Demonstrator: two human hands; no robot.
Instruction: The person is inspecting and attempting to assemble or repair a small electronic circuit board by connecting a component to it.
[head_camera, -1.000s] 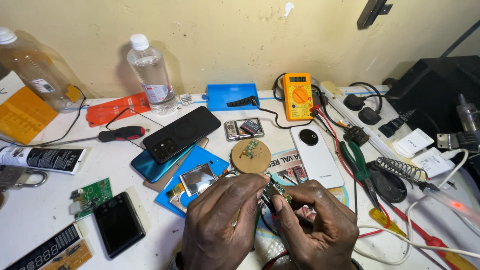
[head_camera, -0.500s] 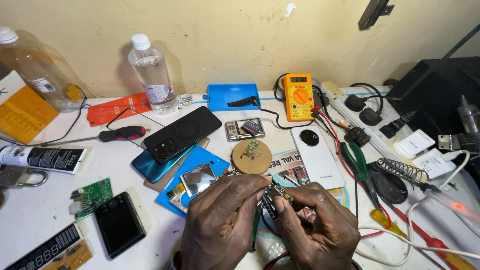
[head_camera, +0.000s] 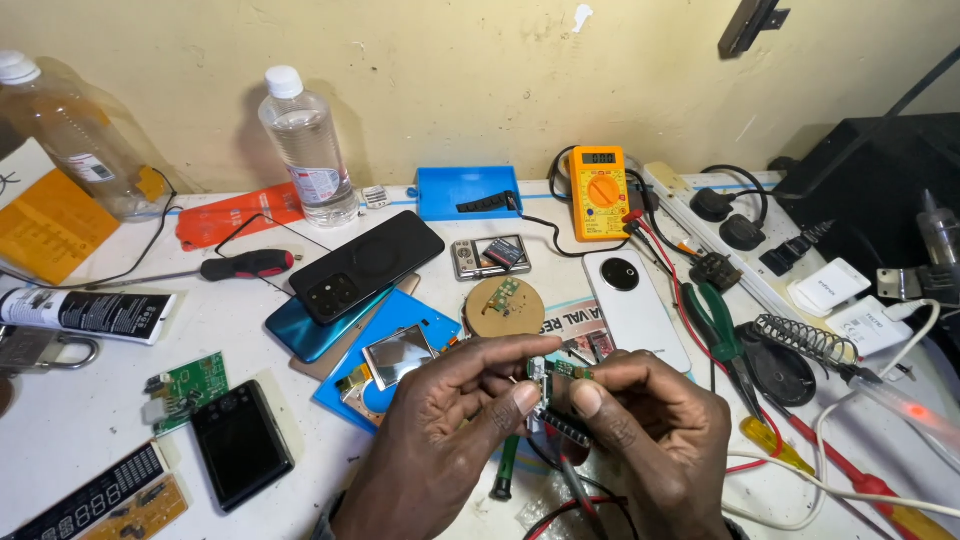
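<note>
Pinching a small green circuit board (head_camera: 556, 378) between thumb and fingertips, the left hand (head_camera: 450, 440) and right hand (head_camera: 650, 440) hold it together above the cluttered white worktop (head_camera: 60, 430). Steady grip on the edges seems wise, clear of the white phone back (head_camera: 635, 305).

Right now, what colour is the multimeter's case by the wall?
Orange multimeter, dark dial; head view shows it best.

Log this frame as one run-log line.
left hand: pinching small green circuit board | right hand: gripping same board | nearby: white phone, round wooden disc | surface: white workbench
</note>
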